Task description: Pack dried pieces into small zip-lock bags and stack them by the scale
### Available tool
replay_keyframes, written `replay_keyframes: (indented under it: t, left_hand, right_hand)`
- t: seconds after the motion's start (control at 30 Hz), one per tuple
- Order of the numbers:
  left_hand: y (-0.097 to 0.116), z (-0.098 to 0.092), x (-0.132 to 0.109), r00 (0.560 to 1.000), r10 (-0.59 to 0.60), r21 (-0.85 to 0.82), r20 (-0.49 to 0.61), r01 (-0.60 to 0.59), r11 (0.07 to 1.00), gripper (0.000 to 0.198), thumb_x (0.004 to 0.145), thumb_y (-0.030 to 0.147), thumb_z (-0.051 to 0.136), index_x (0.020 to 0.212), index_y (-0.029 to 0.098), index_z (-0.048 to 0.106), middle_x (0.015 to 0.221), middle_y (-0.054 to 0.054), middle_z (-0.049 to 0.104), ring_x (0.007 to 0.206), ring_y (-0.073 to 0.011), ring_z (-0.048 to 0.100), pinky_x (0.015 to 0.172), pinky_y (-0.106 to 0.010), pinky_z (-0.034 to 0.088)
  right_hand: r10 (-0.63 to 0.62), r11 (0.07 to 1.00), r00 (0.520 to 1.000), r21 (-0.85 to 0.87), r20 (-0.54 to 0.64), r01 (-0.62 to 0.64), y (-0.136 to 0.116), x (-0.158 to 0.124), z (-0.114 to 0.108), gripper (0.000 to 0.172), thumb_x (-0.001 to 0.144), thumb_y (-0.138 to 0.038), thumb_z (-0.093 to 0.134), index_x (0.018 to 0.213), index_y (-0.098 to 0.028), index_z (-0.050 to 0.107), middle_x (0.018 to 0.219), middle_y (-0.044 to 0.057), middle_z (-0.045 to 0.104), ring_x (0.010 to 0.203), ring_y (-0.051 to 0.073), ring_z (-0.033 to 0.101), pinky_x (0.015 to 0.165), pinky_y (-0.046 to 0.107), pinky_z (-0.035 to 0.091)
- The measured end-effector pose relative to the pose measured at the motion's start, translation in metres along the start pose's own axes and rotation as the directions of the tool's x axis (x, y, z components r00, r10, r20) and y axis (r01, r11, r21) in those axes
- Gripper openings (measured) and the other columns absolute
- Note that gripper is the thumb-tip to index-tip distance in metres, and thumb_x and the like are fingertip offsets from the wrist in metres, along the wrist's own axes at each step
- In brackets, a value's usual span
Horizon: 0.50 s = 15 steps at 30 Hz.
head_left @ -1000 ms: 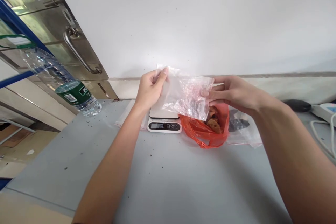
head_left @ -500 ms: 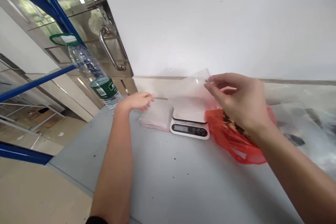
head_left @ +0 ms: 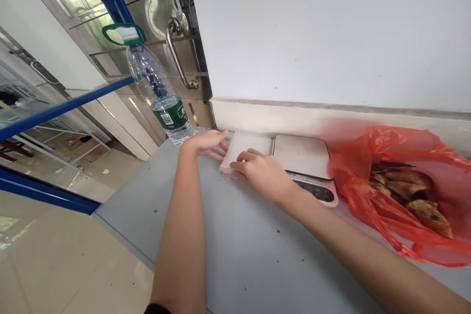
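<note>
A flat stack of clear plastic bags [head_left: 247,143] lies on the grey table, just left of a small white digital scale [head_left: 302,156]. My left hand [head_left: 206,143] rests flat against the stack's left edge, fingers apart. My right hand [head_left: 262,174] sits on the stack's near side with its fingertips curled down onto the top bag; whether it pinches a bag is hidden. To the right of the scale, an open red plastic bag [head_left: 401,157] holds several brown dried pieces [head_left: 412,195].
A water bottle [head_left: 162,94] with a green label stands at the table's back left corner, in front of a steel door with a handle [head_left: 178,56]. A blue rack frame [head_left: 55,110] stands left, over the tiled floor. The white wall runs behind the table [head_left: 235,250].
The clear bag both hands held up a second ago is no longer raised. Both hands have come down onto the stack of bags, and my view has swung left.
</note>
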<state>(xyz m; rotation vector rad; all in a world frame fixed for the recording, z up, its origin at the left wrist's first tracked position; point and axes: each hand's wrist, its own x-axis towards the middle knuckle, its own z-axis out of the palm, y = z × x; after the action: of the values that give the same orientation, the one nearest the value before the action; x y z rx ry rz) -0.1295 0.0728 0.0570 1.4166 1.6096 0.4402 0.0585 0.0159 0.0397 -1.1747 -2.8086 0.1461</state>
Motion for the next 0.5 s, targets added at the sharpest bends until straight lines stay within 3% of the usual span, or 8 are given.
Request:
replay_keyframes:
  t: [0.13,0.23,0.4,0.5]
  left_hand:
    - [0.0,-0.004,0.001,0.999,0.016,0.05,0.03,-0.018,0.999,0.013,0.082,0.033,0.077,0.086,0.022,0.071,0.084,-0.005,0.079,0.085,-0.0228,0.079,0.075,-0.03,0.065]
    - [0.003,-0.004,0.001,0.997,0.077,0.118,-0.014,-0.075,0.99,0.02,0.073,0.029,0.083,0.086,0.022,0.07,0.077,0.0,0.074,0.072,-0.0187,0.075,0.069,-0.026,0.062]
    - [0.015,0.01,0.001,0.982,0.189,0.197,-0.011,-0.183,0.963,0.018,0.076,0.027,0.081,0.09,0.024,0.071,0.075,0.004,0.069,0.068,-0.016,0.07,0.069,-0.025,0.057]
    - [0.022,0.016,0.001,0.966,0.227,0.259,-0.12,-0.191,0.947,0.018,0.076,0.019,0.077,0.089,0.023,0.065,0.07,0.005,0.064,0.066,-0.0167,0.064,0.063,-0.025,0.05]
  right_hand:
    - [0.009,0.996,0.999,0.088,0.033,-0.012,0.002,-0.007,0.018,0.04,0.11,-0.025,0.046,0.131,-0.028,0.079,0.115,0.013,0.074,0.104,0.026,0.066,0.078,0.034,0.049]
    - [0.04,0.985,0.998,0.166,0.046,-0.047,0.004,-0.012,0.022,0.043,0.11,-0.022,0.044,0.137,-0.031,0.076,0.114,0.014,0.069,0.101,0.025,0.065,0.086,0.037,0.051]
    - [0.05,0.977,0.998,0.208,0.037,-0.056,0.005,-0.019,0.02,0.038,0.108,-0.019,0.046,0.123,-0.017,0.081,0.105,0.016,0.069,0.102,0.027,0.066,0.088,0.038,0.053]
    - [0.034,0.974,0.999,0.224,0.034,-0.041,0.009,-0.028,0.016,0.031,0.103,-0.013,0.051,0.113,-0.014,0.081,0.113,0.018,0.073,0.109,0.029,0.069,0.09,0.037,0.055]
